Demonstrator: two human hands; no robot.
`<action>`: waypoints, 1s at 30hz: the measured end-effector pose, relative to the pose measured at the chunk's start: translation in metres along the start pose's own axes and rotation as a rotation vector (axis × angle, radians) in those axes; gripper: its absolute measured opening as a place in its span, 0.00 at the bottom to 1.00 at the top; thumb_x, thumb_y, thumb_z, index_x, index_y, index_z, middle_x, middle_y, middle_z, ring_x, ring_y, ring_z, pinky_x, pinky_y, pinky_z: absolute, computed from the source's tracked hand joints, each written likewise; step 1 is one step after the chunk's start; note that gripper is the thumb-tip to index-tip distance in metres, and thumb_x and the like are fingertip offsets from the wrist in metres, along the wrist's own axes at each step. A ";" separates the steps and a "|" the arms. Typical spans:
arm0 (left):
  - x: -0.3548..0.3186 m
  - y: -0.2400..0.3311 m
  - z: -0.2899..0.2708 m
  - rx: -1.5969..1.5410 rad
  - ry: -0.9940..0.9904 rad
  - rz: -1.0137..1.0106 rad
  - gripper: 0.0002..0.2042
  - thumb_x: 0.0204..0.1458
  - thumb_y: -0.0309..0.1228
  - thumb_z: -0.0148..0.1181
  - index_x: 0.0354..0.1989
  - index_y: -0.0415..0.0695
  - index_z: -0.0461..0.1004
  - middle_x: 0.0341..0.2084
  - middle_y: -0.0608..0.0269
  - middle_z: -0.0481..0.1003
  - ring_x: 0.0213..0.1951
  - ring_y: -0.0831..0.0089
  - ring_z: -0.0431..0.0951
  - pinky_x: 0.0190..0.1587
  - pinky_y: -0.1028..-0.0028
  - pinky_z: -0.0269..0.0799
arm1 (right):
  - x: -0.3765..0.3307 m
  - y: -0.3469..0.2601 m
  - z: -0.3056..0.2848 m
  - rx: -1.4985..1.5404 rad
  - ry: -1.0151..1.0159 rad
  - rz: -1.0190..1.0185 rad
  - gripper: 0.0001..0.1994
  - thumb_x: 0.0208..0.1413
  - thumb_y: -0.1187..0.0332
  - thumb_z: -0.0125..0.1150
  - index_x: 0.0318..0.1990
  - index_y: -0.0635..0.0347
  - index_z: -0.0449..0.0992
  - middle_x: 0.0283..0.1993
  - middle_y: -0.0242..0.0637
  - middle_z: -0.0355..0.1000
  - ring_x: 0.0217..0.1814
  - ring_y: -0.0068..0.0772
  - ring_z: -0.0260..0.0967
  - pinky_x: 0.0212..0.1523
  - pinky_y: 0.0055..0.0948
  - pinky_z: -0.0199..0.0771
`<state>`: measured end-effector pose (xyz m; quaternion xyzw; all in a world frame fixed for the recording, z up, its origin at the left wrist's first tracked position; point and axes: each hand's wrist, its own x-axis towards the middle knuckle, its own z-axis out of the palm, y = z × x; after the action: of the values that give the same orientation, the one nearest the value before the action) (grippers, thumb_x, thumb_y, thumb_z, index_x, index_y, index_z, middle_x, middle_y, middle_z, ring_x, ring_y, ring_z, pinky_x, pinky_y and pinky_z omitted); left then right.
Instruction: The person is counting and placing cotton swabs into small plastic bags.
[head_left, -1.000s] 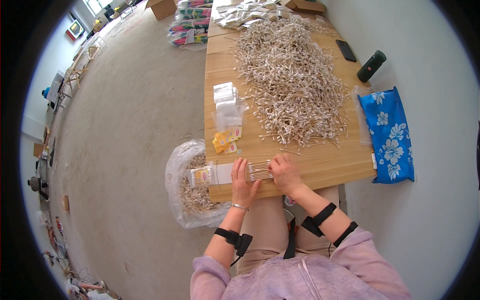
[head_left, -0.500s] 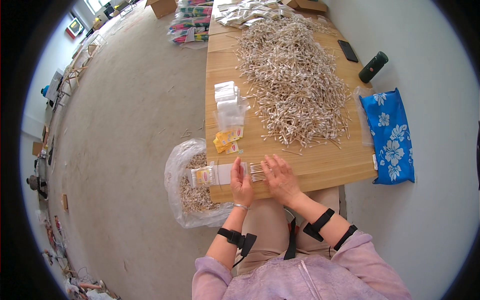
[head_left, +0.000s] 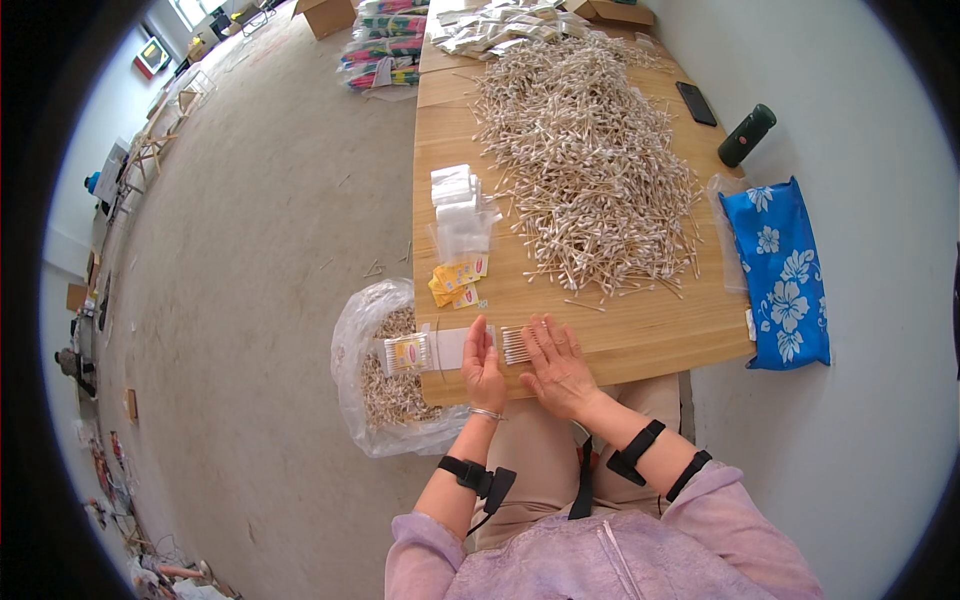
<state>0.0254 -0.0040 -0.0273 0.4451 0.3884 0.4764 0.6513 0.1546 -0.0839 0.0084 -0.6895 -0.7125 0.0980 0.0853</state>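
Near the table's front edge, my right hand (head_left: 560, 372) lies flat with fingers stretched over a row of cotton swabs (head_left: 514, 344), covering their right part. My left hand (head_left: 481, 362) stands on its edge at the row's left end, fingers extended upward, nothing seen in its grasp. Left of it lies a clear plastic bag (head_left: 451, 348), partly behind the hand. Beyond that, a filled pack of cotton swabs (head_left: 405, 354) with a yellow card sticks out over the table's left edge. Yellow cards (head_left: 458, 280) lie loose just ahead of my left hand.
A big heap of cotton swabs (head_left: 590, 170) covers the table's middle. Empty clear bags (head_left: 458, 210) are stacked at the left edge. A plastic sack of swabs (head_left: 345, 350) stands below. To the right are a phone (head_left: 696, 103), a dark bottle (head_left: 747, 135) and a blue flowered pack (head_left: 778, 270).
My right hand has shifted slightly and lies flatter over the swabs, its fingers closer together. My left hand stays almost in place.
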 end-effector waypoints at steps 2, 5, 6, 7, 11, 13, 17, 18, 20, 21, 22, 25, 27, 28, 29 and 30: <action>0.001 -0.001 0.000 -0.015 0.000 0.005 0.23 0.58 0.20 0.39 0.64 0.35 0.55 0.63 0.54 0.58 0.66 0.69 0.55 0.67 0.71 0.48 | 0.003 0.003 -0.003 0.128 0.131 0.086 0.40 0.53 0.58 0.58 0.68 0.63 0.45 0.72 0.49 0.38 0.76 0.49 0.30 0.72 0.48 0.31; 0.006 -0.002 0.000 -0.035 0.002 0.013 0.22 0.59 0.22 0.39 0.64 0.35 0.55 0.63 0.55 0.57 0.66 0.69 0.55 0.67 0.71 0.48 | 0.010 0.004 -0.005 0.262 0.191 0.097 0.42 0.49 0.63 0.62 0.67 0.64 0.44 0.72 0.50 0.38 0.75 0.52 0.32 0.71 0.47 0.35; 0.007 -0.003 0.000 -0.043 0.000 0.016 0.22 0.59 0.23 0.39 0.64 0.35 0.55 0.63 0.55 0.57 0.66 0.69 0.55 0.67 0.71 0.48 | 0.011 0.006 -0.004 0.261 0.192 0.098 0.42 0.49 0.63 0.62 0.67 0.64 0.44 0.72 0.50 0.38 0.75 0.52 0.32 0.71 0.47 0.35; 0.008 -0.004 0.002 -0.051 -0.002 0.018 0.22 0.60 0.23 0.38 0.64 0.35 0.55 0.63 0.55 0.57 0.66 0.69 0.55 0.67 0.71 0.48 | 0.014 0.007 -0.001 0.352 0.255 0.082 0.41 0.49 0.66 0.61 0.67 0.65 0.45 0.72 0.52 0.39 0.75 0.54 0.32 0.71 0.46 0.35; 0.012 -0.010 0.011 -0.081 -0.009 0.027 0.21 0.61 0.26 0.38 0.64 0.35 0.54 0.64 0.55 0.57 0.66 0.69 0.54 0.67 0.71 0.47 | 0.024 0.007 0.014 0.636 0.424 0.117 0.35 0.49 0.77 0.52 0.66 0.68 0.46 0.71 0.53 0.42 0.75 0.54 0.34 0.72 0.43 0.37; 0.012 -0.013 0.008 -0.091 -0.005 0.031 0.21 0.62 0.27 0.38 0.64 0.35 0.54 0.64 0.55 0.57 0.66 0.69 0.54 0.68 0.71 0.47 | 0.029 -0.003 0.014 0.712 0.461 0.155 0.33 0.49 0.78 0.49 0.65 0.68 0.48 0.70 0.53 0.43 0.75 0.53 0.34 0.72 0.42 0.36; 0.014 -0.018 0.010 -0.118 -0.007 0.040 0.21 0.63 0.30 0.37 0.64 0.35 0.54 0.64 0.55 0.57 0.66 0.69 0.54 0.68 0.70 0.46 | 0.036 -0.008 0.017 0.906 0.559 0.264 0.29 0.49 0.78 0.45 0.63 0.69 0.54 0.70 0.51 0.46 0.75 0.50 0.34 0.72 0.40 0.36; 0.011 -0.019 0.008 -0.124 -0.008 0.040 0.21 0.63 0.30 0.37 0.64 0.35 0.54 0.64 0.55 0.57 0.66 0.69 0.54 0.68 0.70 0.46 | 0.036 -0.009 0.018 0.907 0.558 0.267 0.29 0.49 0.78 0.45 0.63 0.69 0.54 0.70 0.51 0.46 0.75 0.50 0.34 0.72 0.40 0.36; 0.012 -0.021 0.008 -0.138 -0.008 0.039 0.21 0.64 0.32 0.37 0.64 0.35 0.54 0.64 0.56 0.57 0.66 0.69 0.54 0.68 0.70 0.46 | 0.036 -0.011 0.019 0.969 0.507 0.223 0.28 0.49 0.78 0.44 0.61 0.68 0.56 0.70 0.49 0.47 0.75 0.49 0.34 0.72 0.40 0.36; 0.015 -0.021 0.007 -0.145 -0.009 0.043 0.22 0.64 0.32 0.36 0.64 0.35 0.54 0.64 0.56 0.57 0.66 0.69 0.53 0.68 0.70 0.46 | 0.037 -0.010 0.019 0.970 0.509 0.222 0.28 0.49 0.78 0.44 0.61 0.68 0.56 0.70 0.49 0.47 0.75 0.49 0.34 0.72 0.40 0.36; 0.016 -0.022 0.006 -0.152 -0.010 0.047 0.22 0.65 0.33 0.36 0.64 0.35 0.54 0.64 0.56 0.57 0.66 0.69 0.53 0.68 0.70 0.46 | 0.037 -0.007 0.019 0.930 0.527 0.219 0.27 0.49 0.78 0.44 0.61 0.68 0.57 0.69 0.49 0.48 0.75 0.50 0.36 0.72 0.41 0.37; 0.016 -0.020 0.007 -0.167 -0.010 0.051 0.22 0.65 0.34 0.36 0.64 0.35 0.54 0.64 0.56 0.56 0.66 0.69 0.53 0.68 0.70 0.45 | 0.038 -0.003 0.016 0.841 0.563 0.233 0.26 0.50 0.79 0.44 0.60 0.67 0.58 0.66 0.49 0.53 0.72 0.50 0.43 0.71 0.43 0.39; 0.019 -0.017 0.007 -0.150 0.028 0.026 0.22 0.66 0.36 0.36 0.64 0.35 0.54 0.64 0.55 0.56 0.66 0.68 0.53 0.68 0.69 0.45 | 0.039 0.000 0.018 0.788 0.584 0.253 0.25 0.50 0.79 0.44 0.59 0.67 0.59 0.63 0.50 0.57 0.69 0.51 0.47 0.70 0.44 0.40; 0.019 -0.017 0.010 -0.152 0.024 0.024 0.22 0.66 0.36 0.36 0.64 0.35 0.54 0.64 0.55 0.56 0.66 0.68 0.53 0.68 0.69 0.45 | 0.039 0.003 0.020 0.701 0.518 0.229 0.23 0.51 0.79 0.45 0.58 0.66 0.60 0.59 0.48 0.61 0.66 0.49 0.51 0.70 0.43 0.41; 0.019 -0.016 0.012 -0.147 0.011 0.016 0.22 0.66 0.36 0.36 0.64 0.35 0.54 0.64 0.55 0.56 0.66 0.68 0.53 0.68 0.69 0.45 | 0.038 0.006 0.023 0.615 0.452 0.206 0.22 0.52 0.79 0.45 0.57 0.64 0.61 0.55 0.46 0.65 0.63 0.46 0.56 0.69 0.43 0.42; 0.020 -0.015 0.010 -0.137 0.006 0.013 0.22 0.66 0.36 0.36 0.64 0.35 0.54 0.64 0.55 0.57 0.66 0.68 0.53 0.68 0.69 0.45 | 0.039 0.003 0.022 0.619 0.451 0.201 0.22 0.52 0.79 0.45 0.57 0.64 0.61 0.55 0.46 0.65 0.63 0.46 0.56 0.69 0.43 0.42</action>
<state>0.0437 0.0106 -0.0403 0.4006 0.3536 0.5075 0.6760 0.1502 -0.0448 -0.0139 -0.7019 -0.5415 0.1623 0.4335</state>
